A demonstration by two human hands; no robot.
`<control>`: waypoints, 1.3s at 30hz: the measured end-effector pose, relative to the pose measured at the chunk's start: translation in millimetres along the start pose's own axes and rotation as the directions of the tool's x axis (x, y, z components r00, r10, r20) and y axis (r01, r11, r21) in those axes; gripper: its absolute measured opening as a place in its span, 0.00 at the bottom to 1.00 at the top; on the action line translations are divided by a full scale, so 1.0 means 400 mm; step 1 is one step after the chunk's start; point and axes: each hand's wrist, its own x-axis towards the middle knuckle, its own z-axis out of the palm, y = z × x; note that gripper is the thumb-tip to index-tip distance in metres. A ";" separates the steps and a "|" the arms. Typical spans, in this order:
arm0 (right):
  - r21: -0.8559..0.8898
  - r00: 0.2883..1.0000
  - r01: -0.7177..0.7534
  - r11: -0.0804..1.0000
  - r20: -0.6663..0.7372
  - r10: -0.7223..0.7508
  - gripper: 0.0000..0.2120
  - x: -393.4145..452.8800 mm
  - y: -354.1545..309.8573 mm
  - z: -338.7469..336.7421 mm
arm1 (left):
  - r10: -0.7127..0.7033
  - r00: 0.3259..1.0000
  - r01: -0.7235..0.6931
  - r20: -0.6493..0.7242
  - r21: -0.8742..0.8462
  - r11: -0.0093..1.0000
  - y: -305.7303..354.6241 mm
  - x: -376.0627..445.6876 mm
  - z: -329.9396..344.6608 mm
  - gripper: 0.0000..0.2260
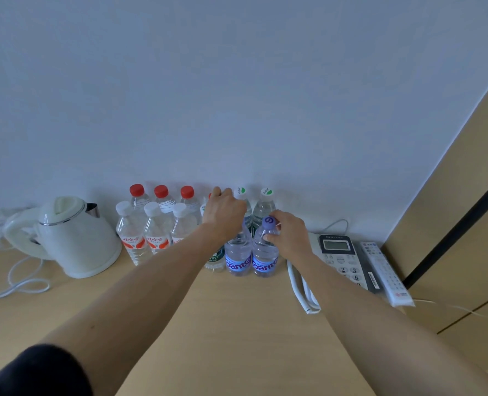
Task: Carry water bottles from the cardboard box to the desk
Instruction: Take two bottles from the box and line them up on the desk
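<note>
We had both hands out over the desk (237, 324), each on a bottle at the front of the cluster by the wall. Our right hand (290, 237) curled round the neck of the right purple bottle (265, 252), thumb on the near side of its shoulder, fingers behind it; the bottle stood upright on the desk, so we judged it was being set down, held high at the neck to leave the base free to settle. Our left hand (225, 212) arched over the left purple bottle (238, 252), covering its cap; the fingers bent down past the far side, but we could not tell whether they gripped that cap or reached on to a bottle behind.

Just beyond both grips stood two green-capped bottles (264, 207). Left of the left hand stood two rows of three, white-capped bottles (154, 232) in front and red-capped ones (161, 195) behind, packed close, we judged, to save room. Further left sat a kettle (77, 238); right of the right hand lay a phone (340, 258) and a remote (385, 275), hemming in the gap, which likely explained the tight placing. The cardboard box was out of view
</note>
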 end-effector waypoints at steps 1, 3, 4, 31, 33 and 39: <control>0.002 1.000 -0.002 1.000 -0.005 0.002 0.19 0.000 -0.001 0.001 | -0.005 1.000 0.005 -0.003 0.001 1.000 -0.001 0.000 0.000 0.07; -0.008 1.000 0.000 1.000 -0.002 -0.001 0.19 0.000 0.001 0.000 | -0.014 1.000 0.014 -0.005 0.004 1.000 0.001 -0.003 0.002 0.06; -0.011 1.000 0.002 1.000 0.004 -0.002 0.19 0.001 0.002 -0.002 | -0.019 1.000 0.019 -0.008 0.002 1.000 0.002 -0.005 0.003 0.06; -0.163 0.991 0.115 0.980 -0.043 -0.123 0.26 -0.063 0.010 -0.016 | -0.110 0.986 0.086 -0.129 -0.178 0.980 0.007 -0.115 0.057 0.16; -0.230 0.992 0.118 0.966 -0.014 -0.125 0.29 -0.075 0.010 -0.019 | -0.096 0.983 0.070 -0.154 -0.170 0.983 0.008 -0.130 0.068 0.20; -0.315 0.998 0.028 0.949 0.060 -0.010 0.38 -0.101 -0.011 -0.021 | -0.057 0.992 0.040 -0.108 -0.150 0.988 -0.001 -0.144 0.073 0.26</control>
